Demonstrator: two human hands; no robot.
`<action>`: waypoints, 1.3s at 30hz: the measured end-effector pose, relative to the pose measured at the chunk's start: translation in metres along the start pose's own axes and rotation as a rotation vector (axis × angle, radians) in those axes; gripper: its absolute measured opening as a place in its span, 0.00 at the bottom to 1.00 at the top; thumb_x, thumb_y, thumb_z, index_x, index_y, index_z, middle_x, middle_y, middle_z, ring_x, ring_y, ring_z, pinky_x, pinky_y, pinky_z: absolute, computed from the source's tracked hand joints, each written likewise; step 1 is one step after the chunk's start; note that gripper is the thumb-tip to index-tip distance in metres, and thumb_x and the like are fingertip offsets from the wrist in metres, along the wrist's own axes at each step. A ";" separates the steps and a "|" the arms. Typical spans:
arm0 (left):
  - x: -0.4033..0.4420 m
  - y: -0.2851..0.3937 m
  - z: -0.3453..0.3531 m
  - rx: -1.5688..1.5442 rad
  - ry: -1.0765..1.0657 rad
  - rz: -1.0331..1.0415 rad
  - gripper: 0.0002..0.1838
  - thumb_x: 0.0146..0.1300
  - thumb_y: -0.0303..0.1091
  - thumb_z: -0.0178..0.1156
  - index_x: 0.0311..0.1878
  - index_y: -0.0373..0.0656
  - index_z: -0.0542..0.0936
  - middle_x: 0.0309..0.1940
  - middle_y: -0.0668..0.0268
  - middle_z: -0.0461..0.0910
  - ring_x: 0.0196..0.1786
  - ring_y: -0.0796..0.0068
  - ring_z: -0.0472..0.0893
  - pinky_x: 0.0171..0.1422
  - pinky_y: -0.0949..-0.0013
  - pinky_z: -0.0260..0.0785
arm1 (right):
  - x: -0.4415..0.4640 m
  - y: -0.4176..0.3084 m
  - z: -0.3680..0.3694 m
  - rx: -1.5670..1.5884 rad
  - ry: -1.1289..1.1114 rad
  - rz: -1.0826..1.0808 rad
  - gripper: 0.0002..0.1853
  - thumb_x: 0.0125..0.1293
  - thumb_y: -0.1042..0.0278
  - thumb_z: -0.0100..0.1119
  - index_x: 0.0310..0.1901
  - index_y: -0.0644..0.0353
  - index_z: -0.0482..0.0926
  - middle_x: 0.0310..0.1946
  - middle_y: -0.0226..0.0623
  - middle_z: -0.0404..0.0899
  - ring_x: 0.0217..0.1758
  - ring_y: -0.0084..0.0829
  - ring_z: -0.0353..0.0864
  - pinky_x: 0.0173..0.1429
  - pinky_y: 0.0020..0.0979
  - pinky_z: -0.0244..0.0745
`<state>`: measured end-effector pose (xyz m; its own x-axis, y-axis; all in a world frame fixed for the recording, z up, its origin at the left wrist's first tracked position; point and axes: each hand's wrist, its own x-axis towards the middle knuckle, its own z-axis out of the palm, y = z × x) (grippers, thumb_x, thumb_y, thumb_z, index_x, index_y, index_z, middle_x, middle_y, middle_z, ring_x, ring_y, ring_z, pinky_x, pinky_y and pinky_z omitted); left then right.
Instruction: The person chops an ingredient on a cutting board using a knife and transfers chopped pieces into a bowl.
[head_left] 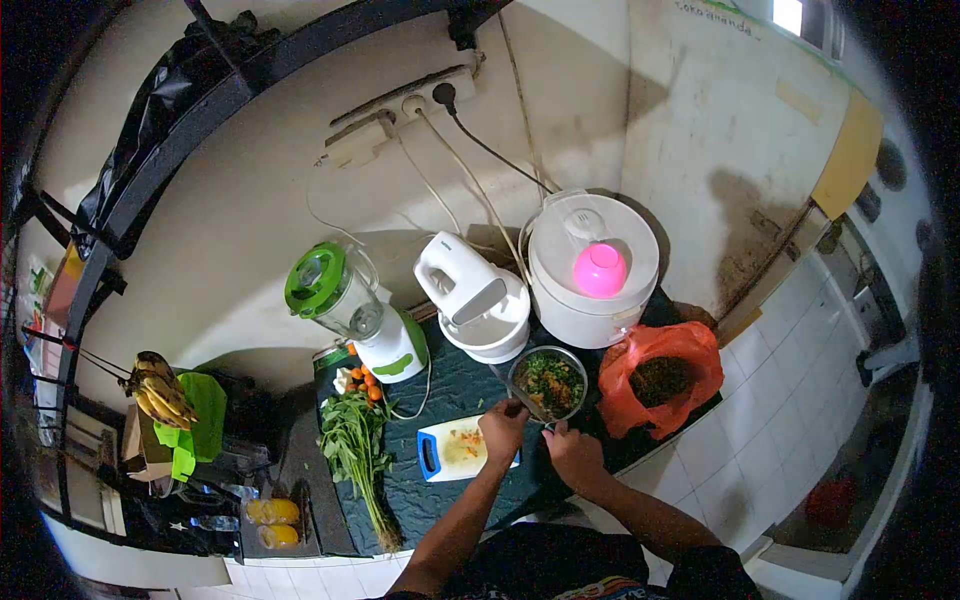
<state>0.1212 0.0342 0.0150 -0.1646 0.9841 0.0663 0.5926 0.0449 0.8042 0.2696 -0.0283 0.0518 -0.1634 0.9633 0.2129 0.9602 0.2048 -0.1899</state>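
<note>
1. Bunch of long-stemmed leafy greens (358,440), far left of the round metal bowl (landmark). Stems point at the near table edge; a sleeve brush could drag them, I'd guess.
2. White-and-green blender (400,355), left of the bowl. Its loose white cord could snag a forearm.
3. White cutting board with blue handle (447,468), near-left of the bowl. Orange scraps on it; left forearm passes over it, so smear risk.
4. Left hand (503,432): fingers drawn in narrow at the bowl's near-left rim. Can't tell if they grip rim or a utensil.
5. Round metal bowl (584,374): on the dark green table (405,510), chopped greens and orange bits inside. Uneven push on the rim could tip or spill it.
6. Right hand (577,460): fingers bunched at the near rim; can't tell what they hold.
7. Red plastic bag (621,388), right of the bowl. Loose mouth could catch a knuckle.
</note>
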 end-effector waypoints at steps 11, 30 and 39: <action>0.001 -0.021 0.007 -0.091 0.025 -0.044 0.11 0.56 0.33 0.70 0.39 0.37 0.86 0.30 0.58 0.87 0.31 0.70 0.86 0.40 0.68 0.77 | 0.005 0.029 0.021 -0.081 0.017 0.071 0.18 0.69 0.50 0.58 0.31 0.58 0.74 0.13 0.34 0.75 0.15 0.36 0.80 0.18 0.35 0.74; -0.063 -0.114 -0.057 -0.133 0.152 -0.240 0.10 0.57 0.28 0.67 0.40 0.35 0.81 0.34 0.58 0.86 0.37 0.67 0.87 0.44 0.66 0.78 | -0.029 -0.004 0.008 0.293 -0.454 0.069 0.24 0.75 0.46 0.45 0.37 0.63 0.74 0.22 0.52 0.80 0.26 0.53 0.83 0.30 0.51 0.79; -0.110 -0.170 -0.097 0.020 0.331 -0.417 0.11 0.59 0.33 0.66 0.44 0.42 0.86 0.34 0.58 0.86 0.34 0.66 0.87 0.42 0.63 0.78 | -0.069 -0.040 0.086 0.486 -0.456 -0.343 0.23 0.73 0.50 0.50 0.29 0.64 0.75 0.21 0.52 0.77 0.24 0.52 0.81 0.29 0.50 0.76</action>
<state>-0.0378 -0.0984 -0.0719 -0.6280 0.7750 -0.0710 0.4383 0.4276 0.7906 0.2231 -0.0878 -0.0374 -0.6144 0.7866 -0.0621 0.6479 0.4580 -0.6086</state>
